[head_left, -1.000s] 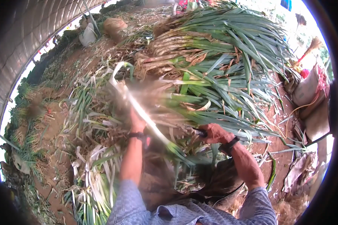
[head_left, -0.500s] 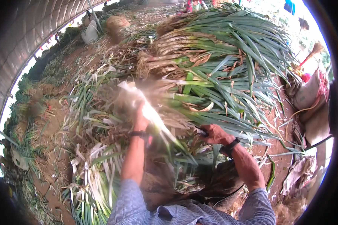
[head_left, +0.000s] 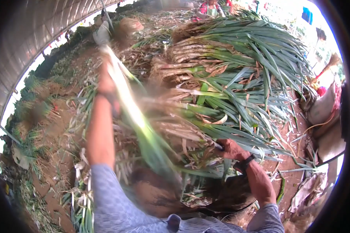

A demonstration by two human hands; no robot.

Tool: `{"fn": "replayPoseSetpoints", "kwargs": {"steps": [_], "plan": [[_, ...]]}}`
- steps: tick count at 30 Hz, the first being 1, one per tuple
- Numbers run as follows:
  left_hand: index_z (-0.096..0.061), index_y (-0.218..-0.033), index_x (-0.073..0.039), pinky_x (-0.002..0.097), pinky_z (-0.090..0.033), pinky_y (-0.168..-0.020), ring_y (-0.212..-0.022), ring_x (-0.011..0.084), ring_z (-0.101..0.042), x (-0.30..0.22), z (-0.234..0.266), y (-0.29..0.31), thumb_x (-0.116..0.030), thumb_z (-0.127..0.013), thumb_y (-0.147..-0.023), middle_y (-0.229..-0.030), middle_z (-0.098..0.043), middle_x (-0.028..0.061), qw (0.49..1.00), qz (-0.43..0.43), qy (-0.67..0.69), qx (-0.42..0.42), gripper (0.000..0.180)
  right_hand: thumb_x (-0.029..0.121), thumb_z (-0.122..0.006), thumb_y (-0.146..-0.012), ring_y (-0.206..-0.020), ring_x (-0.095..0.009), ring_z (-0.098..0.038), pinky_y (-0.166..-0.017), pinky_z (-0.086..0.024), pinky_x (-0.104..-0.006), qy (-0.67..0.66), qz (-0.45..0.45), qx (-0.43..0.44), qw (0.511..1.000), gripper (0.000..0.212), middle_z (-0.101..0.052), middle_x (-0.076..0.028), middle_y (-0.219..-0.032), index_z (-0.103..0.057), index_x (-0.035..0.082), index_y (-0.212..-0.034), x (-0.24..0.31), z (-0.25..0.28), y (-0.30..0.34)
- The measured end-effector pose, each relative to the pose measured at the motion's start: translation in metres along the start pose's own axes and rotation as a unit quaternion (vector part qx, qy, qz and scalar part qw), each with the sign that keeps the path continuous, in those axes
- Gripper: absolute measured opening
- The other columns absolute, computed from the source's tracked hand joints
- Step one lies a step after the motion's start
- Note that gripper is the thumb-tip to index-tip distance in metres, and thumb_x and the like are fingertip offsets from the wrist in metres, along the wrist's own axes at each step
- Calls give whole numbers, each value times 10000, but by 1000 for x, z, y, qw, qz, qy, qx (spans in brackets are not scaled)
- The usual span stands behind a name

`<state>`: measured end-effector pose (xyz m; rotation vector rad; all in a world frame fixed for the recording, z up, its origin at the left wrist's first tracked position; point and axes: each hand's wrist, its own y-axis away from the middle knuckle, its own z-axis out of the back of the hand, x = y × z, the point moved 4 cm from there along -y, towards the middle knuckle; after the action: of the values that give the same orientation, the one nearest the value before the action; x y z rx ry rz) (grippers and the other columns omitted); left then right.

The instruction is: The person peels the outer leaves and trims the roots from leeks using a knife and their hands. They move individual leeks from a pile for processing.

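Stalks being held by left hand, handle by right hand

Stalks are being held in the air just left of the pile, white ends pointing away, green leaves trailing toward the shirt. Count is being hidden by blur; more than one seems to be showing.

Left grip seems to be closed round the stalks near their white ends, finger detail being lost to blur. Right grip is being kept closed on the dark handle, no gap showing; what is being carried at its far end can't be made out against the dry leaves.

Handling, judged only: load should be staying light but long, so leaf ends are likely to be sagging and whipping. White shafts are probably being firm, maybe slick, and at risk of being snapped if bent or bruised if squeezed. Leaves are likely being floppy and easily torn, so poor as a hold. Grip is best being taken on the white shafts, with support being given where white is turning green.

Pale bunch is being partly covered by the shirt, lower left
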<state>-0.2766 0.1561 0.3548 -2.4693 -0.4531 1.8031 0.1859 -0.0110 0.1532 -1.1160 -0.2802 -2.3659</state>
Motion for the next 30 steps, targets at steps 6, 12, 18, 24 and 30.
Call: {"fn": "replayPoseSetpoints", "kwargs": {"steps": [6,12,18,24,30], "plan": [[-594,-1189,62,373,-553,-770,-979,280,-687,-77,25,-78,-443,-761,-836,-1167,-678,201,773,-170,-598,-124,638,223,-754,-817,-785,-302,-656,-726,-514,-411,13,-27,2,1000,304,-693,-177,-870,-674,22,-1030,-12,13,-6],[-617,-1056,-76,328,-545,-841,-945,178,-621,125,-93,169,-323,-480,-1036,-997,-641,99,914,-75,-349,191,283,264,-757,-814,-783,-275,-644,-726,-509,-401,29,-33,-3,999,346,-688,-159,-865,-678,30,-1055,-2,17,-2],[-432,-1429,22,470,-495,-1033,-1198,292,-618,28,-206,323,-398,-336,-1080,-1298,-610,233,949,-59,-3,309,555,256,-749,-829,-822,-273,-672,-770,-528,-405,-72,21,-53,996,348,-717,-163,-920,-688,41,-1095,-11,21,13],[-383,-1435,69,464,-464,-1043,-1206,325,-587,-62,-255,376,-497,-396,-1036,-1330,-568,250,858,-115,364,345,692,357,-744,-809,-855,-383,-672,-762,-529,-455,151,-76,-9,986,382,-711,-188,-924,-696,69,-1056,-37,24,27],[-359,-1439,106,435,-448,-1053,-1239,298,-558,-84,-261,403,-467,-475,-1026,-1366,-533,244,879,-22,368,301,715,283,-770,-800,-809,-338,-681,-725,-521,-428,124,-99,9,987,396,-707,-194,-897,-689,24,-1089,-40,29,46]]}}
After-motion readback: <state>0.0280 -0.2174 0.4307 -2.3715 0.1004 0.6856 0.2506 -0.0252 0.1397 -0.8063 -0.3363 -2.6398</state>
